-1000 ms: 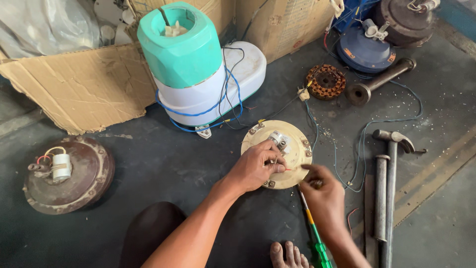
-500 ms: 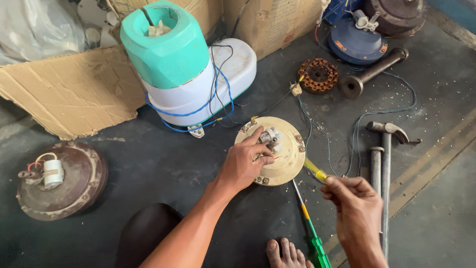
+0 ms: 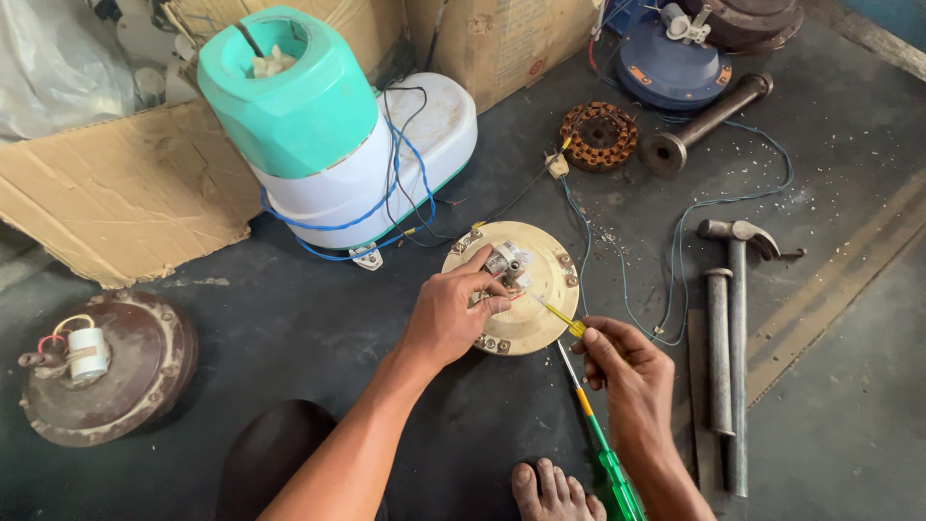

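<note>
A cream round fan motor housing (image 3: 536, 320) lies flat on the dark floor, with a small grey and white part (image 3: 508, 261) at its centre. My left hand (image 3: 447, 316) rests on its left side, fingers on that centre part. Just right of the housing, my right hand (image 3: 625, 371) grips a small yellow-handled screwdriver (image 3: 558, 315), whose tip points at the housing's centre. A longer screwdriver with a green and yellow handle (image 3: 600, 450) lies on the floor under my right hand.
A teal and white appliance (image 3: 318, 145) with blue wires lies behind the housing beside cardboard (image 3: 116, 193). A copper winding (image 3: 598, 136), a metal shaft (image 3: 704, 121), a hammer (image 3: 738, 328), a brown motor cover (image 3: 101, 371), a blue motor housing (image 3: 670, 58) and my foot (image 3: 552, 490) surround it.
My right hand pulled back from the housing's edge to the right and now holds the small yellow screwdriver pointed inward. My left hand stays on the housing's centre.
</note>
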